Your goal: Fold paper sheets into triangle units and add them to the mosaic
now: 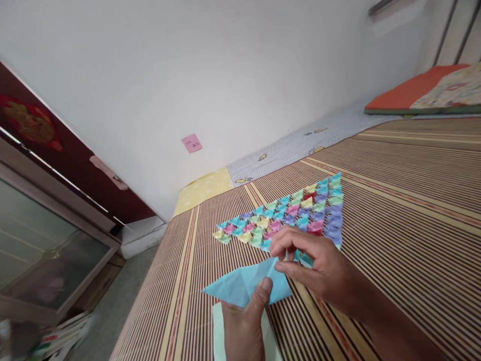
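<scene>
Gripping a light-blue folded sheet of paper [233, 283] in the left hand [244, 331], with the thumb pressed to its near face and the other fingers mostly hidden behind. Holding it up just in front of the triangular array of folded-paper pieces [291, 220]. Touching the sheet's upper edge with the right hand [319, 260], fingers curled, thumb and forefinger close together; cannot tell whether actually pinching. Covering part of the array's near edge with that same hand.

See in the array small pieces in blue, green, yellow, pink, red and purple, tapering toward its left end and resting on a striped mat [398, 235]. Nearer than the array, see pale-green paper [218, 331] beneath the left hand.

Find behind the array a yellow cloth [205, 189] and a checked sheet [278, 150], then a white wall [240, 75] bearing a pink note [192, 143]. Well to the right beyond the array, see an orange quilt [409, 90]; well to its left, a dark red door [75, 155] and a glass-panelled frame [41, 250].
</scene>
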`<state>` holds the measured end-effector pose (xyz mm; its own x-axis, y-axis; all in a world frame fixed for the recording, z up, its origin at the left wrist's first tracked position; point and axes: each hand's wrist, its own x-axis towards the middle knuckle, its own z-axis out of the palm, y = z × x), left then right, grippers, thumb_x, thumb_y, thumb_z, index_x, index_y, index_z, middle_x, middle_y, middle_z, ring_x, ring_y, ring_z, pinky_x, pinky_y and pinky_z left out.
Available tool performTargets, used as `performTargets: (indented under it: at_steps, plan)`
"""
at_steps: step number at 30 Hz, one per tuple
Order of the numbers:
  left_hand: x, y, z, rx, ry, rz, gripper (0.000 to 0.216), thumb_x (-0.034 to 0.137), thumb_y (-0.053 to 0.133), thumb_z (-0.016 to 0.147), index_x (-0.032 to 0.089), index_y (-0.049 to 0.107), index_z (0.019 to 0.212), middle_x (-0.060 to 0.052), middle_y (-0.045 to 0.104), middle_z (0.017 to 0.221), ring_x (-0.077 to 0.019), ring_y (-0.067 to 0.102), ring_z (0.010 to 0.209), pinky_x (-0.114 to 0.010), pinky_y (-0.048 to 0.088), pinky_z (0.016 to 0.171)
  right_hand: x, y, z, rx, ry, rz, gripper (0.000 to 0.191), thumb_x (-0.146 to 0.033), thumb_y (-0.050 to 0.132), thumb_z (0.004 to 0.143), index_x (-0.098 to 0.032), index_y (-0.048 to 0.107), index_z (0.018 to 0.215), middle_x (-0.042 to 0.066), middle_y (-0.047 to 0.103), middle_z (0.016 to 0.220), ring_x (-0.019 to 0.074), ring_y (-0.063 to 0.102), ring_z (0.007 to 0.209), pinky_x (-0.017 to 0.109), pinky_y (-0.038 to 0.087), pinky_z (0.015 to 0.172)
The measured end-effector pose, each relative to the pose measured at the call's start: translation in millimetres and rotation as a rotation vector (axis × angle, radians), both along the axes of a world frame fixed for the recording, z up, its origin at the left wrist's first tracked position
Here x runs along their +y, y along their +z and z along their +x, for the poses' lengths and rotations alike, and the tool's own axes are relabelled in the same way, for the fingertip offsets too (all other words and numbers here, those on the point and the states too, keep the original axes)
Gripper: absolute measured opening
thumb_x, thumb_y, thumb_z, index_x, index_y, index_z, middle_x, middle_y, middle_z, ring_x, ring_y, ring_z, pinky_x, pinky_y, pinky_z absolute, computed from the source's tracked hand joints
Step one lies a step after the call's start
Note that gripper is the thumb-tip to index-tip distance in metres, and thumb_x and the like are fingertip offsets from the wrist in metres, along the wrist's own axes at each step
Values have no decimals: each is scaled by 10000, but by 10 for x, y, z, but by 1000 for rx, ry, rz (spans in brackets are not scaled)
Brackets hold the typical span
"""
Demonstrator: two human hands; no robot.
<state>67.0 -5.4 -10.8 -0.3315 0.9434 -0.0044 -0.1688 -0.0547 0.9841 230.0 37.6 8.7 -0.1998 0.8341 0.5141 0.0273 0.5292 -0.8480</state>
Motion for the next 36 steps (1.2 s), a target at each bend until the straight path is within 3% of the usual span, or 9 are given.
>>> performTargets:
  at_steps: [7,11,16,21,24,27,31,36]
  plan:
    - [-13,23,-4,-116,-60,-26,351,333,883,650,148,732,907,-89,774,897,-317,729,906,-458,554,877,-9,36,58,-9,83,56,44,-235,746,848,-255,755,886,50,707,1084,256,634,1084,392,501,942]
    - [-23,45,-12,-103,-71,-17,392,327,881,649,140,751,967,-110,789,949,-321,734,916,-463,551,893,-17,24,75,-31,107,-52,71,-224,759,823,-246,700,858,18,688,954,216,622,931,341,484,847]
    - [-30,63,-30,-112,-109,-22,320,320,874,673,129,765,906,-112,795,901,-314,742,869,-451,564,856,-28,12,87,24,154,-206,147,-263,778,777,-230,650,842,-25,589,788,160,515,725,278,426,655]
    - [-37,93,-27,-91,-123,-26,292,334,875,674,122,779,850,-121,793,858,-309,737,830,-441,561,829,-12,24,80,29,160,-224,157,-240,780,764,-231,670,875,-24,598,810,159,509,737,279,421,667]
    - [-35,97,-23,-91,-115,-22,300,335,885,657,126,776,842,-104,786,842,-291,728,812,-424,561,814,-12,41,62,51,179,-187,87,-227,745,792,-221,658,793,-14,602,803,168,525,759,296,429,696]
    - [-28,78,-27,-113,-96,-2,353,326,892,651,138,775,925,-74,778,830,-269,717,804,-403,559,808,-22,47,37,87,195,-181,118,-219,695,835,-208,639,731,-1,607,791,173,541,776,307,437,719]
    - [-18,40,-46,-105,-83,-12,470,340,895,651,126,761,1048,-73,773,804,-261,707,777,-393,548,790,-24,28,2,142,205,-259,141,-248,701,840,-196,621,736,-13,581,724,149,507,695,281,423,639]
    - [-16,20,-61,-98,-81,0,490,345,893,657,123,756,1072,-72,769,774,-270,711,768,-400,548,780,-17,16,-38,171,167,-277,140,-244,710,821,-181,624,729,-12,585,705,135,508,666,269,422,611]
